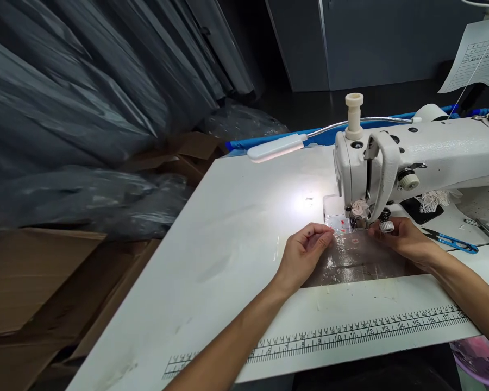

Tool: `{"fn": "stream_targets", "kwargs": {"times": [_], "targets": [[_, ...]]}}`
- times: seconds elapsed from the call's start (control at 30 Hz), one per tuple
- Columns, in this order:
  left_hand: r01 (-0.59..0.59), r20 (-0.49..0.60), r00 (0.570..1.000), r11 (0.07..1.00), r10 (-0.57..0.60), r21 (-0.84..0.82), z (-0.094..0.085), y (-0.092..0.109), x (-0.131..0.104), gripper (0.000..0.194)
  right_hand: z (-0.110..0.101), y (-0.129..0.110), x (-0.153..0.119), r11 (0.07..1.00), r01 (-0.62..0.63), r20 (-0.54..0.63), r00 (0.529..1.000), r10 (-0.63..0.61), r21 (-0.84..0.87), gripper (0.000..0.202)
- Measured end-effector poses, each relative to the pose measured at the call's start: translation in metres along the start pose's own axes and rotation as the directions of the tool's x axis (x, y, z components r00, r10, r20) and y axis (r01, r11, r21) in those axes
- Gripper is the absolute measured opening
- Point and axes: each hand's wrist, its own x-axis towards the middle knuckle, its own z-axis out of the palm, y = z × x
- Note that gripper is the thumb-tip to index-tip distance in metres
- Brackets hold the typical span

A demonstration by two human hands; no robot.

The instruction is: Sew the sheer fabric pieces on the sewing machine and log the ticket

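Translucent sheet [358,263], brownish and glossy, with fine creases that catch the light and a small reddish mark near its far side, lies flat on the smooth white counter [228,233], toward its front edge and right of its middle. Its far side reaches the needle area of the sewing machine [440,146], a rounded body of glossy white enamel. The left hand [305,252] has its thumb and index fingers pinched on the sheet's far left corner; the right hand [407,239] touches the far right part, its fingers partly hidden behind a ridged white knob [386,227], so I cannot tell whether they grip or press. Slim blue snips [458,243] lie just beyond the right wrist, and a printed ruler scale [330,339] runs along the counter's front edge.
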Motion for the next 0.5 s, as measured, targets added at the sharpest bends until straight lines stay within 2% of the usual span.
{"fn": "stream_targets", "kwargs": {"times": [0.1,0.2,0.37,0.5], "targets": [[0.185,0.013,0.982,0.94,-0.189,-0.288,0.001,0.0,0.001,0.036,0.001,-0.007,-0.003,0.995,-0.051,0.045,0.998,0.047,0.083,0.046],[0.263,0.042,0.959,0.828,-0.279,-0.495,0.003,0.005,0.001,0.047,0.001,-0.01,-0.005,0.989,-0.089,0.085,0.993,0.079,0.118,0.048],[0.315,0.093,0.937,0.697,-0.338,-0.644,0.004,0.015,0.001,0.046,-0.003,-0.006,-0.003,0.983,-0.099,0.06,0.994,0.09,0.157,0.048],[0.306,0.132,0.942,0.631,-0.308,-0.713,0.005,0.017,0.001,0.043,-0.003,-0.008,-0.002,0.948,-0.151,0.026,0.988,0.15,0.281,0.049]]}}
